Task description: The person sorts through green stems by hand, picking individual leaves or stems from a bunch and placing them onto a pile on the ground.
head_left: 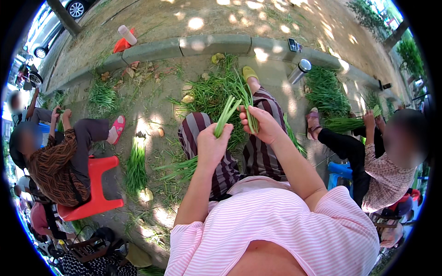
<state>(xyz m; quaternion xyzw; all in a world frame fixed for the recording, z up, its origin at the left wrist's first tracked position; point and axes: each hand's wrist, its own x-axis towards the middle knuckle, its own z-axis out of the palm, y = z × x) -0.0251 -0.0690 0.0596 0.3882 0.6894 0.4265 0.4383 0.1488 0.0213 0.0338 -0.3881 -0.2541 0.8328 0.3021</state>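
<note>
Dappled concrete pavement strewn with green trimmings fills the frame. At centre, the left hand (211, 146) is closed around a bunch of long green chive-like stalks (225, 116); the right hand (262, 124) pinches a few loose stalks (248, 108). They look light, limp and easily bruised, best gripped near the base.

Ground (156, 152): bare packed dirt, dappled with sun, bounded at the far side by a curved concrete kerb (216, 44). Lying on it: a loose heap of green stalks (209, 92) beyond the striped knees; a tidy bundle of stalks (136, 161) beside the red plastic stool (99, 181); another green pile (327, 92) near a steel flask (299, 71); scattered dry leaves (129, 71).
</note>
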